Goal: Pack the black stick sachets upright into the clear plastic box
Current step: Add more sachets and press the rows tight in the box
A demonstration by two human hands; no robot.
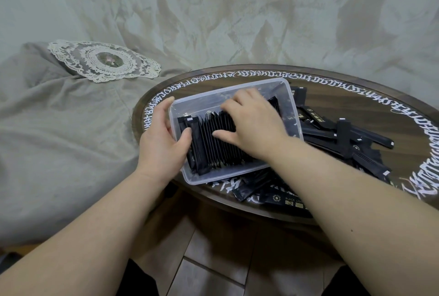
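Hands [251,127] on boxed sachets [213,143]

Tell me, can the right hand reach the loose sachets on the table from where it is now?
Probably yes. The right hand rests on the packed row; the loose sachets lie uncovered just beside the box.

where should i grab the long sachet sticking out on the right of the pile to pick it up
Probably at its free far end, near the white tab. That sachet lies flat on top of the loose pile, with its end poking out over the table. Come from the right and above and pinch across the narrow width. Its inner end runs under other sachets, so a mid-body grip would disturb them.
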